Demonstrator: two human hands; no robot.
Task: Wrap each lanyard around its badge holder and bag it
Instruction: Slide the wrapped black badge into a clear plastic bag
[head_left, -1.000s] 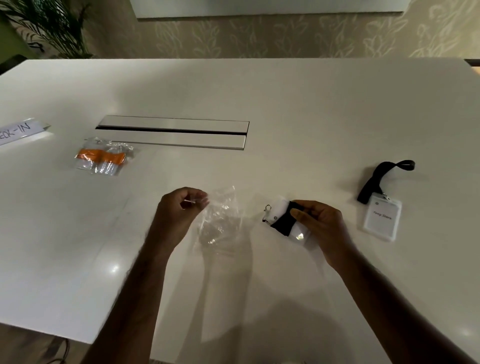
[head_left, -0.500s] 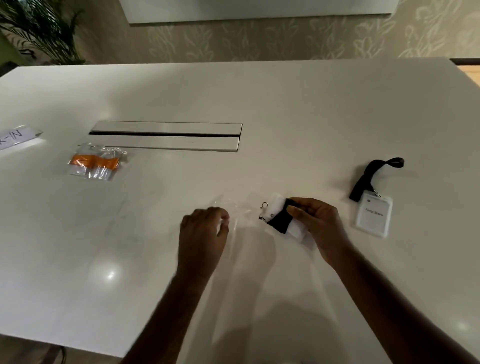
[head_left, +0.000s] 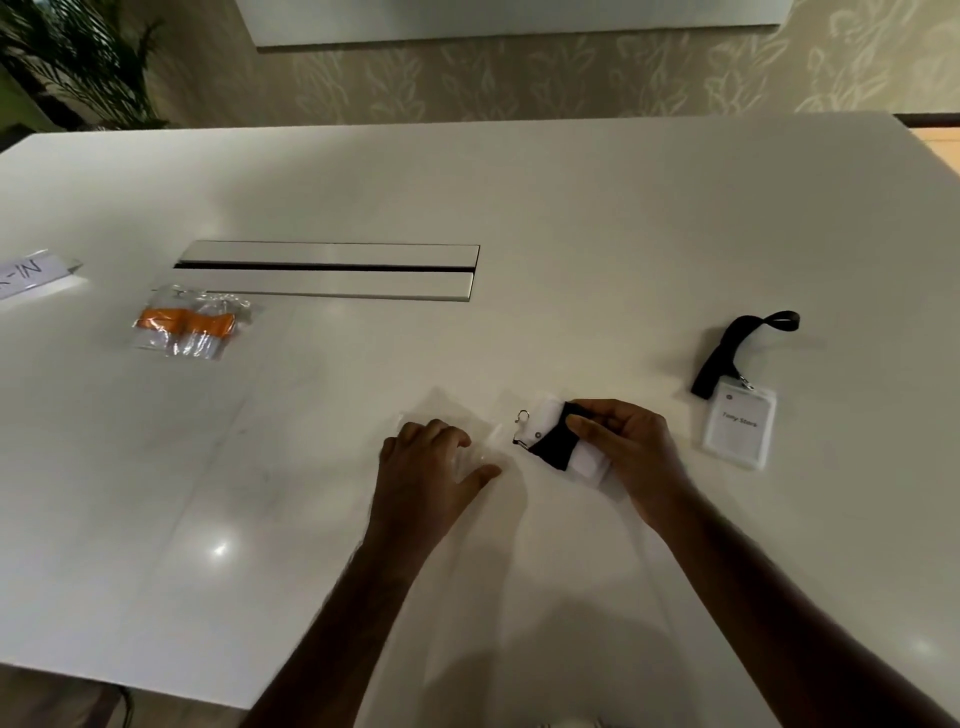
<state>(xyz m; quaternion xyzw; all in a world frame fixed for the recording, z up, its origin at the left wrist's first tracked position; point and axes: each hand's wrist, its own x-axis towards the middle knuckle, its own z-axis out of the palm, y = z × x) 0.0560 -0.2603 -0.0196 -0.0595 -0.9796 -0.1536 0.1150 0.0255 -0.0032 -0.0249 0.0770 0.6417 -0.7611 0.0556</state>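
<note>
Right hand grips wrapped badge holder (black lanyard); left hand on clear bag.

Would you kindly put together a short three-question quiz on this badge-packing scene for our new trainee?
1. True or false: the right hand holds a badge holder wrapped in a black lanyard.
2. What rests under the left hand? A) clear plastic bag B) scissors C) tape roll
3. Fill in: the bagged lanyard by the metal cable hatch is ____ in colour.

Key: 1 true; 2 A; 3 orange.
</note>
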